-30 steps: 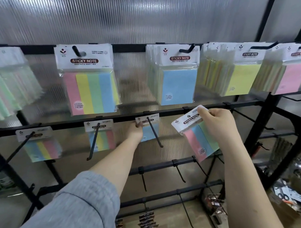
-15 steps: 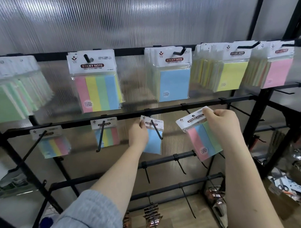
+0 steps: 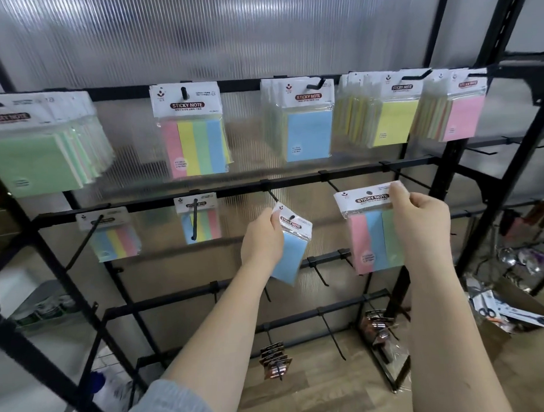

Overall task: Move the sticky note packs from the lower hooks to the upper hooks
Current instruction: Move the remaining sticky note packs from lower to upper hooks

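A black metal rack point(image 3: 350, 175) carries the packs on hooks. Its top rail holds green packs point(image 3: 32, 165), a striped pack point(image 3: 197, 146), blue packs point(image 3: 305, 133), yellow packs point(image 3: 391, 124) and pink packs point(image 3: 465, 119). The lower rail holds two small striped packs point(image 3: 114, 239) point(image 3: 202, 223).

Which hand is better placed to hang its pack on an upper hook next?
Right, probably. The right hand holds its striped pack free of any hook; the left hand grips a blue pack at its lower hook's tip.
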A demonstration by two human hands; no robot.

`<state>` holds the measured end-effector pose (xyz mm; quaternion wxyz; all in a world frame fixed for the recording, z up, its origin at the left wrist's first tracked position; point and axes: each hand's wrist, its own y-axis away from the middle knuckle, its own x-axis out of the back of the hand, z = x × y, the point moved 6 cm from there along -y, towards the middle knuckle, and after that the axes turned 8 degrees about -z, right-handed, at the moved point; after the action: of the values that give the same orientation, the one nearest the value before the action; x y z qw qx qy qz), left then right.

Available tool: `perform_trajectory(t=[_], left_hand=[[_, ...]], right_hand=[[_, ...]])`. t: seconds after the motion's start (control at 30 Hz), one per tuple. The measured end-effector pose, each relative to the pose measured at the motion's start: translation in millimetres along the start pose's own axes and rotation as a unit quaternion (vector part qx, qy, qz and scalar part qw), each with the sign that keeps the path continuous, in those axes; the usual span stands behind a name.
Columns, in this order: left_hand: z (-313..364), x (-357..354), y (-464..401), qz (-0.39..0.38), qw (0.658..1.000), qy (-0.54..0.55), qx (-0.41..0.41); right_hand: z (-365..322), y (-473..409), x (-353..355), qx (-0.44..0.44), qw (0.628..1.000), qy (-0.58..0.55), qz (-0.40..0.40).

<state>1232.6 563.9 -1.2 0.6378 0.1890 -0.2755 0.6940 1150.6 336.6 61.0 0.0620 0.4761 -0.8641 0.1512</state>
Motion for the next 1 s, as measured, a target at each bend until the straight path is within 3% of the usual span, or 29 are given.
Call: perform_trajectory(t=[0.23,0.47,1.0], left_hand=[[13.1,14.5,15.0,0.017,0.999,-0.006,-0.030],[12.1,41.9,27.7,0.070,0.996,0.050,-0.030],[63.0,85.8,47.5,0.095,0.975,0.132,-0.153]], right_hand=[[-4.2,10.4,17.5,0.025,0.999,-0.028,0.018],[-0.4,25.6,23.9,-0.012,0.997,-0.074,0.004],[-4.6,46.2,25.9,-0.026,0.992,-0.127,-0.003]])
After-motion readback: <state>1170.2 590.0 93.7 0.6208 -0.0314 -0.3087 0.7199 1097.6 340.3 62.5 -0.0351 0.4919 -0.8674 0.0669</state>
